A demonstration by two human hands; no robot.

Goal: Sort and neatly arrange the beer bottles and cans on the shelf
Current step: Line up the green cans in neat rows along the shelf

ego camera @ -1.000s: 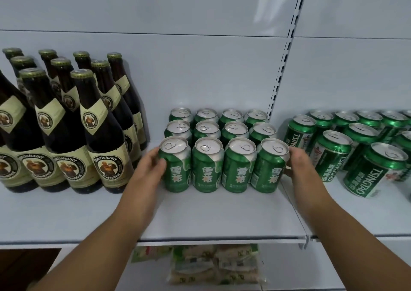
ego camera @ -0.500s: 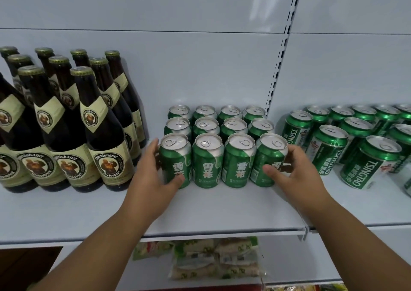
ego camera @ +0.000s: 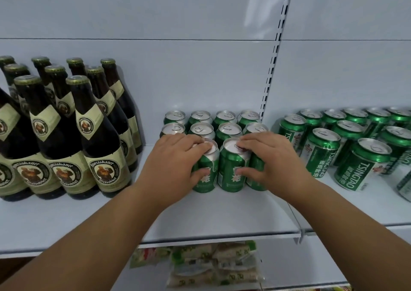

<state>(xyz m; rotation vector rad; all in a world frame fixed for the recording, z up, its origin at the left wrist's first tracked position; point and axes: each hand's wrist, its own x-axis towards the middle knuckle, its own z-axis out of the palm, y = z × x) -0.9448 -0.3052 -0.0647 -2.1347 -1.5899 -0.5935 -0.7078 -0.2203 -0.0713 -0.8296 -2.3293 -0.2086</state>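
A block of small green beer cans (ego camera: 224, 118) stands in rows in the middle of the white shelf (ego camera: 222, 215). My left hand (ego camera: 175, 163) lies over the left two front cans, fingers on the lid and thumb on the side of one can (ego camera: 210, 180). My right hand (ego camera: 273, 163) covers the right two front cans, fingertips on the lid of the neighbouring can (ego camera: 230, 159) and thumb against its front. The outermost front cans are mostly hidden under my palms. Dark brown beer bottles (ego camera: 100, 148) with cream labels stand grouped at the left.
Green Tsingtao cans (ego camera: 364, 163) stand in looser, angled rows on the adjoining shelf section to the right, past a slotted upright post (ego camera: 271, 74). Snack packets (ego camera: 213, 264) lie on the shelf below. A strip of bare shelf runs in front of the cans.
Both hands have moved from the outer sides of the front can row to on top of it, closing inward over the lids. The view has shifted slightly.
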